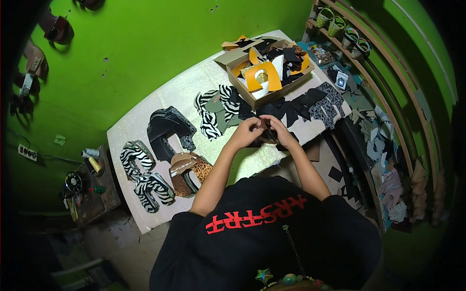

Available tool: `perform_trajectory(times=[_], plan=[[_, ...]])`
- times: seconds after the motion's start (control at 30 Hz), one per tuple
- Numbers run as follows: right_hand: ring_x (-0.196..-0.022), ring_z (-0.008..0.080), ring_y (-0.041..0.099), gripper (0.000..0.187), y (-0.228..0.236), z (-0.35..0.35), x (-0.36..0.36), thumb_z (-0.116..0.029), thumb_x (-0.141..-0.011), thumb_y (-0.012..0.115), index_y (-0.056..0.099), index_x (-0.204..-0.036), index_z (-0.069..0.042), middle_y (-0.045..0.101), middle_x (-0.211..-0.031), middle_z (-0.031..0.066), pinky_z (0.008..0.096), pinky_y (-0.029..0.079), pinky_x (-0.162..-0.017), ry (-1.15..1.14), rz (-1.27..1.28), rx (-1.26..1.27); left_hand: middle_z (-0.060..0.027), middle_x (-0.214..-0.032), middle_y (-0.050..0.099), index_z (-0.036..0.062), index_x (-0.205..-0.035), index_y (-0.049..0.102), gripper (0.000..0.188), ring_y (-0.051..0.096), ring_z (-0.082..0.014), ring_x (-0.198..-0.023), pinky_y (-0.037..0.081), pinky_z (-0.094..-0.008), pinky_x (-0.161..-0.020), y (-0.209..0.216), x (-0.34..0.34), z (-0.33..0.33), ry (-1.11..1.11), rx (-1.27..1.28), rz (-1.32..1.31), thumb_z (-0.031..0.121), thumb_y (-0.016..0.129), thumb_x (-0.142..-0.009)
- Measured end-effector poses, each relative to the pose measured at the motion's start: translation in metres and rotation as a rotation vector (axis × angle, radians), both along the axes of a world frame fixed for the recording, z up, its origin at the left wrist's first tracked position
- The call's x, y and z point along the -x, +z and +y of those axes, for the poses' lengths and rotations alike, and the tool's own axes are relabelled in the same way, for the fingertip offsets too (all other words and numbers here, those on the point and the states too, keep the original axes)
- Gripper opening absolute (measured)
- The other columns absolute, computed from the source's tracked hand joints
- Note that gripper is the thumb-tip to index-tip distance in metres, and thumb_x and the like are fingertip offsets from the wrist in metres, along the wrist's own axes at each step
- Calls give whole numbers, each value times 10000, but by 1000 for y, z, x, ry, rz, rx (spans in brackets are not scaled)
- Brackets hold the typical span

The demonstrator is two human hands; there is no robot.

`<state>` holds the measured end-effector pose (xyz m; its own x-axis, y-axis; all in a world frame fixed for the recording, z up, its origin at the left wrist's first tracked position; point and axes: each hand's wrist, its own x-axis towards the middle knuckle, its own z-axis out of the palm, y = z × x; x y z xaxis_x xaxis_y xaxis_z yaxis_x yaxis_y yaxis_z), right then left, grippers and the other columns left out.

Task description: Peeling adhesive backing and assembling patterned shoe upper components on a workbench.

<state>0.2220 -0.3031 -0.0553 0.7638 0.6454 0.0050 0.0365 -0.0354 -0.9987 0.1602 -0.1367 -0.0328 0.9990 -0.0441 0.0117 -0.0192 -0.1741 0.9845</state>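
Near the table's front edge, my left hand (248, 132) and my right hand (277, 130) meet with curled fingers over a small dark piece (268, 136), whose kind I cannot make out. Just beyond them lie black cut pieces (291, 111) and a speckled black-and-grey piece (326, 103). Left of my hands, zebra-print pieces (209, 119) lie beside olive-green ones (218, 107). Farther left sit stacks of curved shoe uppers: black ones (167, 128), zebra-print ones (153, 189) and brown leopard-print ones (200, 167).
An open cardboard box (259, 101) heaped with scraps stands at the table's back. A side stand (99, 203) with thread spools is at left. Curved wooden racks (388, 87) with small shoes rise at right, scraps piled beneath. Shoes (56, 29) hang on the green wall.
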Motion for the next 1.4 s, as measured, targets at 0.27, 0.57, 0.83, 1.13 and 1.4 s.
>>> perform_trajectory(times=[0.27, 0.57, 0.83, 1.13, 1.4], plan=[[-693, 61, 542, 115, 12, 40, 17, -70, -808, 612, 564, -890, -5, 596, -777, 9, 206, 446, -621, 212, 254, 27, -33, -755, 603, 17, -842, 541, 177, 557, -79, -676, 448, -233, -617, 22, 47, 37, -17, 1, 153, 191, 570, -856], [-641, 50, 528, 99, 12, 101, 65, -65, -784, 629, 571, -835, -2, 591, -704, 14, 215, 429, -563, 226, 110, 66, -29, -799, 605, 31, -995, 536, 300, 542, -64, -689, 434, -202, -592, 28, 154, 101, 319, 15, 358, 72, 697, -746], [-561, 70, 501, 155, -2, 167, 129, -110, -709, 689, 602, -767, 3, 570, -620, 16, 229, 413, -525, 343, -44, 247, -57, -753, 626, -55, -969, 575, 218, 578, -95, -642, 478, -234, -579, 8, 244, 152, 540, 221, 354, 33, 638, -780], [-532, 195, 541, 200, -13, 208, 146, -92, -655, 713, 594, -779, 9, 568, -591, 103, 298, 445, -539, 209, -354, 336, -70, -651, 572, -6, -723, 575, 256, 520, -147, -574, 423, -281, -543, -37, 259, 176, 806, -291, 440, 209, 714, -708], [-881, 315, 528, 435, -3, 207, 165, -159, -678, 679, 496, -1054, -38, 502, -956, 182, 395, 446, -762, 38, -615, 525, -185, -1052, 521, 18, -1070, 480, 559, 507, -316, -999, 439, -400, -802, 2, 244, 148, 849, -711, 541, 257, 742, -639]])
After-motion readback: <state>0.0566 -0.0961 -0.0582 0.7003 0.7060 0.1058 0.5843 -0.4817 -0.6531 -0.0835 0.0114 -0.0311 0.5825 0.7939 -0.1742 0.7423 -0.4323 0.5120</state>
